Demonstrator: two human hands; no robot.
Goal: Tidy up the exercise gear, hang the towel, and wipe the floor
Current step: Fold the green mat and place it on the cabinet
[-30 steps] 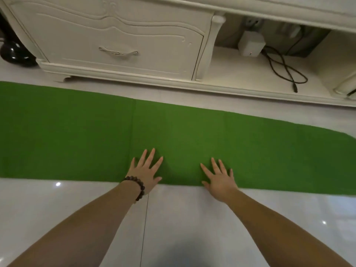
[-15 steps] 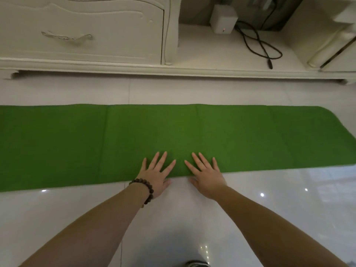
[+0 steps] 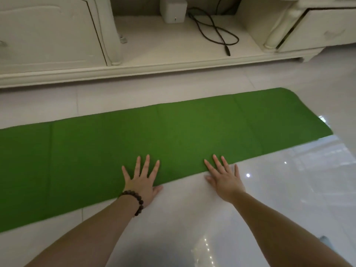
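Observation:
A long green exercise mat (image 3: 173, 132) lies flat on the glossy white floor, folded lengthwise into a narrow strip with crease lines across it. Its rounded right end is in view; its left end runs out of frame. My left hand (image 3: 141, 179), with a dark bead bracelet at the wrist, presses flat on the mat's near edge, fingers spread. My right hand (image 3: 223, 175) lies flat a little to the right, fingers on the mat and palm on the floor.
A cream cabinet (image 3: 54, 35) stands along the far side of the mat, with a low open shelf holding a white box (image 3: 173, 8) and a black cable (image 3: 217, 29). A drawer (image 3: 323, 29) at right stands slightly ajar. White tiled floor (image 3: 289, 189) spreads to the right and toward me.
The view has swung right, so the mat's right end now shows nearer. My hands have moved farther apart along the mat's near edge and still lie flat.

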